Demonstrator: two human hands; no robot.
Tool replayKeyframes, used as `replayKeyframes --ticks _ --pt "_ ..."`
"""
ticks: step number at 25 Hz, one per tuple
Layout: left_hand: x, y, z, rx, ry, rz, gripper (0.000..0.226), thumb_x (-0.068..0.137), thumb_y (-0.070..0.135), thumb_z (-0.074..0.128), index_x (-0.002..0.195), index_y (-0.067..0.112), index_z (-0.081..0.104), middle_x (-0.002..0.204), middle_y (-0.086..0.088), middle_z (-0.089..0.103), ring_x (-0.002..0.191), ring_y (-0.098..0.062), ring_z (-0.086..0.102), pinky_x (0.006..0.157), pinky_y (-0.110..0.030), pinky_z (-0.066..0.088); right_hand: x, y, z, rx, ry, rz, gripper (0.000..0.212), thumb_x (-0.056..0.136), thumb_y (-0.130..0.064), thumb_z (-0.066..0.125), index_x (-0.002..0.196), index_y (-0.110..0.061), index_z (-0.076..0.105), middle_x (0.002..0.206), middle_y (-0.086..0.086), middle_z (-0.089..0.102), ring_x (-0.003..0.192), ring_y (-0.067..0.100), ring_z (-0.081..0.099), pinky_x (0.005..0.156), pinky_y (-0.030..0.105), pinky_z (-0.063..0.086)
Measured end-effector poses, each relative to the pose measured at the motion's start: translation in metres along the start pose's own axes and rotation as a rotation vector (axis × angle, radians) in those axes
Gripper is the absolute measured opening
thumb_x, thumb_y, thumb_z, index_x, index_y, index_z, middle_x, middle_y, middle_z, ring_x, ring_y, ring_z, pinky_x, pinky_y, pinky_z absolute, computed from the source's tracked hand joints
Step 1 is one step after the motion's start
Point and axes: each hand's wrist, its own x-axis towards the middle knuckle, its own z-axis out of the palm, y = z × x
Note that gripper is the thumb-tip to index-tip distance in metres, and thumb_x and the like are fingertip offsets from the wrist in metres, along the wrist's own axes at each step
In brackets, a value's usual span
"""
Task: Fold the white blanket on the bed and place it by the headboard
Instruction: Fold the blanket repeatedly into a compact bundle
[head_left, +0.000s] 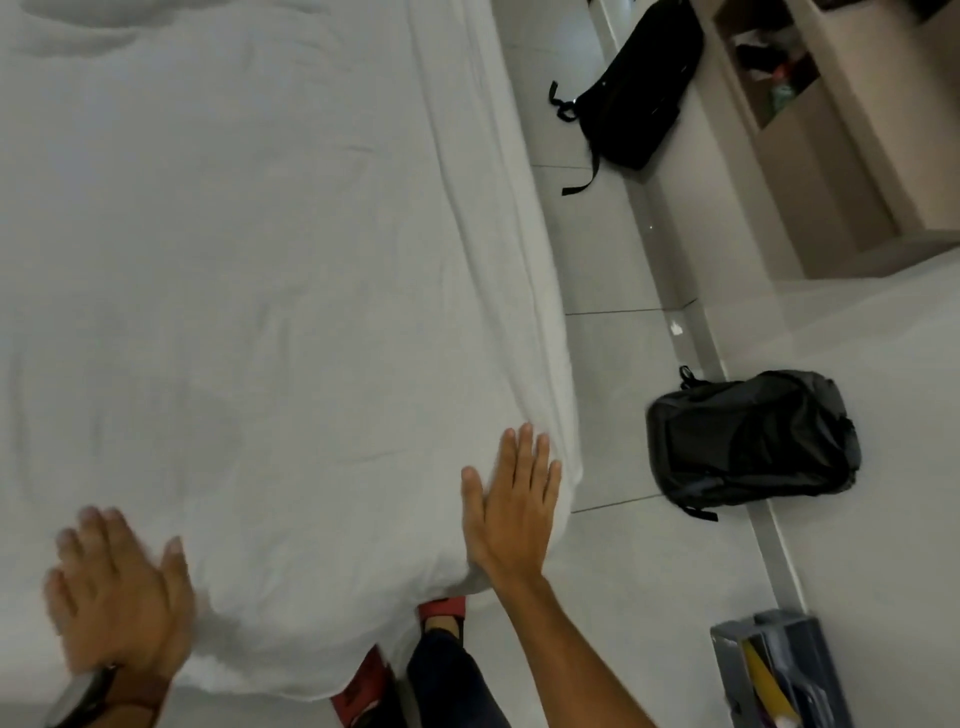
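Note:
The white blanket (249, 291) lies spread flat over the bed and fills the left and middle of the head view. Its right edge hangs in folds over the bed's side. My left hand (117, 592) rests palm down on the blanket near its lower left corner, fingers apart, a watch on the wrist. My right hand (511, 504) lies flat with fingers straight at the blanket's lower right corner. Neither hand grips any cloth. The headboard is out of view.
A black backpack (753, 441) lies on the tiled floor right of the bed. Another black bag (639, 88) leans farther back by a beige shelf unit (810, 145). A grey bin (774, 670) with items stands at the lower right. My feet in red sandals (441, 610) show below the blanket.

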Motion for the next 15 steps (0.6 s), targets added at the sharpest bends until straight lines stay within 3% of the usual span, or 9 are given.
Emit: replayKeyframes --ticks 1,2,4,6,8,11,13,15 --pt "0.003 0.054 -0.032 -0.019 -0.063 -0.015 0.082 0.103 0.051 0.022 0.161 -0.007 0.019 0.169 -0.029 0.019 0.156 -0.049 0.017 0.124 -0.061 0.015 0.002 0.001 -0.004 0.059 0.051 0.035 0.070 0.111 -0.051 0.039 0.167 -0.010 0.031 0.177 0.013 0.023 0.164 0.029 0.018 0.132 0.053 0.018" --pt "0.004 0.079 -0.049 -0.020 -0.254 0.007 0.083 0.101 0.050 0.022 0.160 -0.008 0.021 0.169 -0.029 0.020 0.155 -0.050 0.018 0.122 -0.064 0.016 0.009 0.001 -0.009 0.147 0.111 0.114 0.065 0.111 -0.048 0.040 0.164 -0.010 0.037 0.173 0.014 0.032 0.160 0.030 0.028 0.130 0.053 0.024" --pt "0.000 0.094 -0.060 0.083 -0.278 0.043 0.085 0.101 0.054 0.017 0.162 -0.005 0.018 0.172 -0.023 0.015 0.158 -0.043 0.015 0.125 -0.060 0.015 0.030 0.006 -0.019 0.375 0.174 0.333 0.056 0.112 -0.043 0.037 0.155 -0.011 0.050 0.159 0.013 0.054 0.146 0.030 0.047 0.122 0.051 0.035" --pt "0.008 0.099 -0.044 0.118 -0.192 0.092 0.089 0.100 0.062 0.013 0.164 0.000 0.012 0.174 -0.016 0.009 0.161 -0.035 0.007 0.129 -0.052 0.009 0.057 0.019 -0.031 0.565 0.116 0.444 0.054 0.111 -0.047 0.036 0.144 -0.014 0.062 0.138 0.006 0.069 0.130 0.025 0.059 0.115 0.048 0.046" --pt "0.015 0.113 -0.043 0.138 -0.166 0.112 0.094 0.098 0.067 0.015 0.165 0.002 0.009 0.175 -0.013 0.005 0.162 -0.030 0.002 0.130 -0.048 0.004 0.079 0.031 -0.050 0.659 -0.032 0.472 0.054 0.106 -0.058 0.047 0.131 -0.016 0.068 0.120 -0.006 0.070 0.115 0.016 0.063 0.107 0.040 0.052" --pt "0.018 0.120 -0.039 0.160 -0.164 0.113 0.097 0.097 0.071 0.016 0.165 0.003 0.007 0.176 -0.011 0.003 0.162 -0.027 -0.002 0.131 -0.048 0.003 0.094 0.045 -0.071 0.814 -0.317 0.479 0.033 0.098 -0.058 0.069 0.106 -0.027 0.059 0.093 -0.022 0.059 0.087 0.001 0.060 0.085 0.022 0.048" --pt "0.018 0.118 -0.042 0.169 -0.186 0.103 0.098 0.096 0.072 0.015 0.165 0.003 0.007 0.175 -0.011 0.003 0.162 -0.027 -0.002 0.131 -0.049 0.005 0.092 0.061 -0.068 0.803 -0.302 0.394 0.041 0.096 -0.054 0.074 0.090 -0.015 0.064 0.086 -0.012 0.070 0.081 0.006 0.069 0.075 0.023 0.054" --pt "0.016 0.113 -0.043 0.203 -0.216 0.118 0.099 0.097 0.072 0.015 0.165 0.002 0.008 0.175 -0.012 0.003 0.162 -0.029 -0.001 0.130 -0.051 0.007 0.088 0.073 -0.063 0.718 -0.206 0.359 0.035 0.096 -0.051 0.074 0.090 -0.017 0.072 0.086 -0.005 0.075 0.080 0.013 0.072 0.076 0.032 0.060"
